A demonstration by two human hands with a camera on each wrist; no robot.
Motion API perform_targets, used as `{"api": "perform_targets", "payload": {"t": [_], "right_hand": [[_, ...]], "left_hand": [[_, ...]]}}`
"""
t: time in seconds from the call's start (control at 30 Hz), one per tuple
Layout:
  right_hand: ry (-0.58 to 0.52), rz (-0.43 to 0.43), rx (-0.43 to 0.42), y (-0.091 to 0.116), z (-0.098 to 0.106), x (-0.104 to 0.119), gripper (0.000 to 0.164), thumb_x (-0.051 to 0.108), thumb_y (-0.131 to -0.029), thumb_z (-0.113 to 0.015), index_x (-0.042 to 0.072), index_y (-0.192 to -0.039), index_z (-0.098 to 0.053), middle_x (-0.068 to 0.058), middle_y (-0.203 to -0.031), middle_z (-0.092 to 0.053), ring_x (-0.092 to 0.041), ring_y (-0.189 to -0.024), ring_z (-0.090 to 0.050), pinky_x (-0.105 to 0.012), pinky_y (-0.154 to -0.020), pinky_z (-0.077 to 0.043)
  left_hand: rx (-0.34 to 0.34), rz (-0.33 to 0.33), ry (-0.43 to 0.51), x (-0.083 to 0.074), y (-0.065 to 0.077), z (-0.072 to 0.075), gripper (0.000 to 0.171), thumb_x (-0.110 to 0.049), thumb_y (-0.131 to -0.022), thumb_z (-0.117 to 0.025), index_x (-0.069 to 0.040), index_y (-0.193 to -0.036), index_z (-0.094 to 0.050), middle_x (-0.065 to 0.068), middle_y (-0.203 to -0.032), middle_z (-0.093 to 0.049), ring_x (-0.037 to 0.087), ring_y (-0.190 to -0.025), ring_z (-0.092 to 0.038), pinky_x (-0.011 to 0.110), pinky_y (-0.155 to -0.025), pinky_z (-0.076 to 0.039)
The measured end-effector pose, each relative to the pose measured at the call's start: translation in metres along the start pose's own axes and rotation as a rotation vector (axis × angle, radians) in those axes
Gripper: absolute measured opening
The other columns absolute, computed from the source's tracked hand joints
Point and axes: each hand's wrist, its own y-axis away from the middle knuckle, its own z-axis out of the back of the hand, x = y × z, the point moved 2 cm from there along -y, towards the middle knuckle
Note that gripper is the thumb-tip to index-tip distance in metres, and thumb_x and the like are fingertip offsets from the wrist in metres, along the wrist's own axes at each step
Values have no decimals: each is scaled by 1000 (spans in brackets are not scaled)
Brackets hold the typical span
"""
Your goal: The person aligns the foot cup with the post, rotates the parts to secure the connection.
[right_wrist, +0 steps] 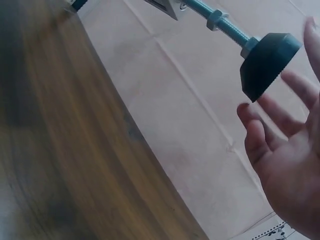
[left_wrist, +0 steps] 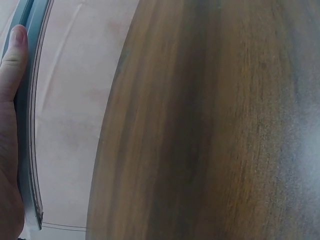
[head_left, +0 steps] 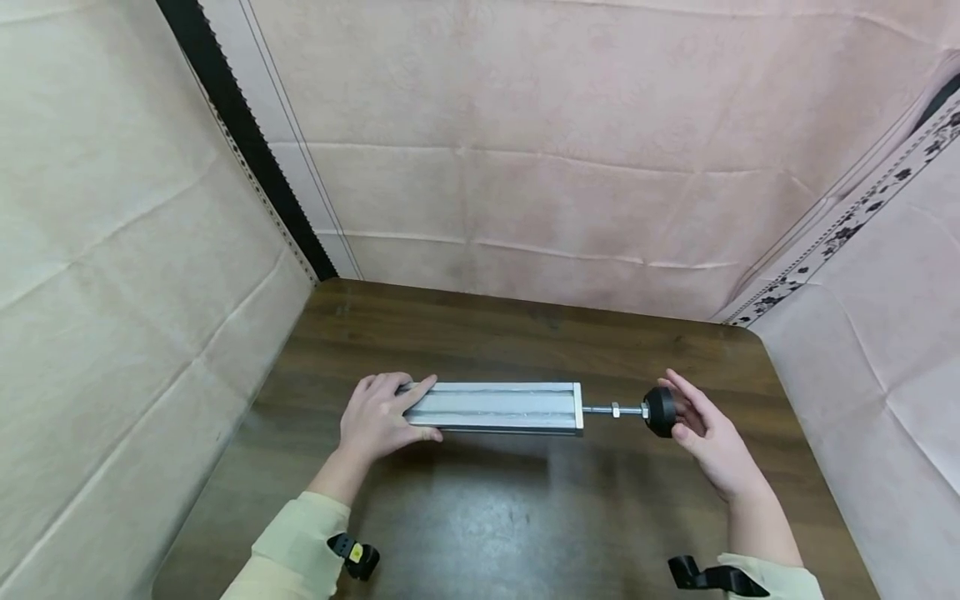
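My left hand [head_left: 378, 417] grips the left end of a silver aluminium profile [head_left: 502, 406], thumb along the near side and fingers over the far side. The profile is held level above the table. From its right end a threaded rod [head_left: 597, 409] sticks out, carrying a nut [right_wrist: 217, 20] and a black levelling foot [head_left: 660, 412]. Around the foot's outer face is my right hand [head_left: 716, 450], fingers loosely bent and spread. In the right wrist view the palm faces the foot's flat underside, with a gap between. The left wrist view shows my thumb [left_wrist: 14, 65] lying along the profile.
Below lies a brown wood-grain table [head_left: 465, 533] with rounded far corners. Pale creased cloth walls [head_left: 525, 208] enclose it at the back and both sides. Each wrist wears a black camera strap [head_left: 705, 575] over a pale sleeve.
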Motion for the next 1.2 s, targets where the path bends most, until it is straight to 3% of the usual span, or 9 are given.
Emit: {"api": "perform_targets", "payload": {"t": [0.13, 0.3, 0.43, 0.57, 0.7, 0.9, 0.93, 1.1, 1.2], "right_hand": [[-112, 64, 74, 2, 1, 4, 70, -17, -86, -50, 1, -148, -21, 4, -144, -37, -6, -119, -47, -17, -90, -38], [-134, 77, 111, 1, 3, 6, 76, -25, -81, -50, -2, -147, -19, -1, -150, -27, -9, -121, -46, -19, -84, -43], [-32, 54, 86, 0, 3, 3, 70, -21, -82, -54, -4, -144, -27, -9, -146, -28, -8, -115, -49, -17, -87, -41], [76, 24, 60, -1, 3, 1, 65, -16, -83, -57, -3, -142, -33, -10, -140, -34, -7, -109, -51, -16, -87, -41], [124, 3, 35, -2, 3, 0, 61, -13, -85, -56, -1, -142, -35, -2, -128, -42, -8, -100, -51, -16, -82, -43], [209, -90, -40, -3, 2, -3, 51, 4, -94, -54, 8, -142, -40, 9, -110, -53, -7, -85, -56, -22, -70, -45], [212, -91, -49, -3, 2, -3, 49, 7, -95, -53, 8, -142, -40, 10, -110, -55, -5, -86, -57, -21, -71, -45], [61, -10, -16, -2, 4, 2, 55, -1, -93, -52, 6, -145, -35, 8, -123, -55, -5, -105, -56, -18, -79, -44], [-34, 5, 42, 0, 3, 6, 65, -14, -87, -53, 3, -145, -31, 4, -127, -54, -8, -107, -55, -19, -80, -45]], "left_hand": [[-5, -13, -15, -1, 0, 0, 91, -83, -55, -58, -32, -131, -56, 5, -110, -57, 23, -99, -53, 43, -89, -40], [42, 18, -25, 0, -3, 2, 90, -80, -56, -62, -33, -133, -54, 5, -112, -55, 23, -101, -51, 44, -91, -38], [70, 27, -33, 2, -4, 3, 92, -86, -58, -50, -34, -134, -53, 4, -114, -55, 22, -103, -51, 43, -92, -37], [74, 42, -13, 3, -3, 1, 90, -80, -57, -61, -33, -133, -54, 4, -113, -55, 22, -103, -50, 44, -92, -37], [55, 35, -3, 3, -4, 1, 89, -76, -56, -67, -32, -133, -55, 5, -113, -55, 23, -102, -50, 44, -92, -37], [29, 3, -18, 4, -4, 2, 94, -90, -61, -36, -32, -132, -55, 5, -112, -56, 23, -101, -51, 44, -91, -37], [31, 6, -22, 4, -5, 4, 93, -90, -61, -39, -32, -132, -55, 6, -112, -56, 23, -101, -51, 44, -91, -37], [27, 4, -36, 4, -8, 12, 90, -78, -55, -65, -32, -133, -54, 6, -112, -56, 24, -101, -51, 44, -91, -38], [43, 18, -41, 4, -8, 15, 90, -77, -56, -66, -33, -133, -53, 6, -113, -55, 23, -102, -50, 44, -91, -37]]}}
